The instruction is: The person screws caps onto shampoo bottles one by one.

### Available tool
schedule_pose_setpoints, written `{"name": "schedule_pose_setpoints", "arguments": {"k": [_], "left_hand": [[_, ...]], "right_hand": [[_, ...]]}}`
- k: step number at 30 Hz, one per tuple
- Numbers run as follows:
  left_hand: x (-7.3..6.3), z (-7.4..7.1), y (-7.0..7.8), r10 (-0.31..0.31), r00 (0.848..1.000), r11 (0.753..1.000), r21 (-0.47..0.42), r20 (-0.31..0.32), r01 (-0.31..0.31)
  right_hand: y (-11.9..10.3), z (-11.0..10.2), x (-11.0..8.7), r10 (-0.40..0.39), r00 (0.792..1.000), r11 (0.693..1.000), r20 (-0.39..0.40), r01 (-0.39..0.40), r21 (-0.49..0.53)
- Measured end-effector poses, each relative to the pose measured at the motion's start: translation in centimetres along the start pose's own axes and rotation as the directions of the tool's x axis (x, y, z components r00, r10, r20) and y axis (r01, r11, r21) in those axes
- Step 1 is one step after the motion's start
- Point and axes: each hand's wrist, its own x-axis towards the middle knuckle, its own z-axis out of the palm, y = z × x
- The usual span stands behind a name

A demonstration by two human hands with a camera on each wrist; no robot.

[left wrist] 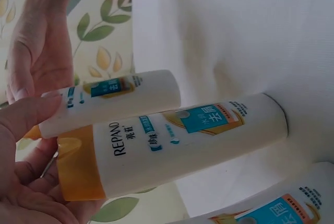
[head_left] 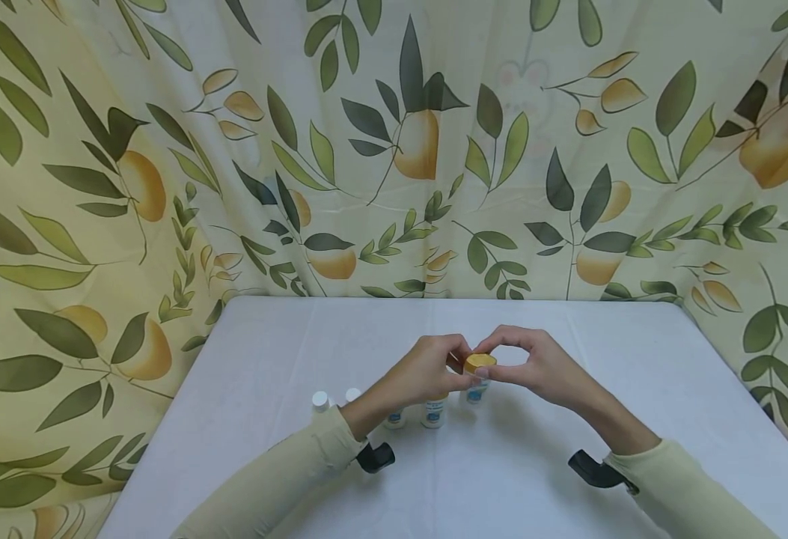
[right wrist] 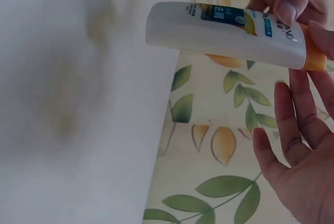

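Note:
Both hands meet on one white shampoo bottle (head_left: 477,391) with a yellow-orange cap (head_left: 481,361), a teal label (left wrist: 108,87) on its side. Just below the cap, the left hand (head_left: 427,372) pinches the bottle body, its thumb lying along the label side. The right hand (head_left: 543,368) has its thumb and a finger on the cap, and its other fingers spread apart in the right wrist view. The bottle's lower end is lifted off the table in the right wrist view. Beside it, another orange-capped bottle (left wrist: 130,156) stands close under the left hand.
To the left stand several more bottles, among them a white-capped bottle (head_left: 321,402), another white cap (head_left: 353,394) and a bottle (head_left: 396,420) partly behind the left forearm. They stand on a table with a white cloth (head_left: 501,479). A leaf-and-fruit patterned curtain (head_left: 394,224) hangs behind.

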Motion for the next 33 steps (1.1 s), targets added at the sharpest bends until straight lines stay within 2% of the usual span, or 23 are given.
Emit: {"name": "schedule_pose_setpoints", "arguments": {"k": [11,23,33], "left_hand": [[0.4,0.4,-0.6,0.009,0.999,0.997,0.072,0.052,-0.013],[0.6,0.7,-0.6,-0.061,0.995,0.976,0.213,0.075,0.043],[0.6,1.0,-0.6,-0.085,0.992,0.961,0.269,0.088,0.059]], "right_hand": [[1.2,1.3,-0.6,0.003,1.000,0.999,0.001,-0.003,0.041],[1.8,2.1,-1.2,0.044,0.999,0.997,0.028,-0.046,0.068],[2.6,2.6,-1.2,0.041,0.998,0.995,0.045,-0.045,0.086]]}}
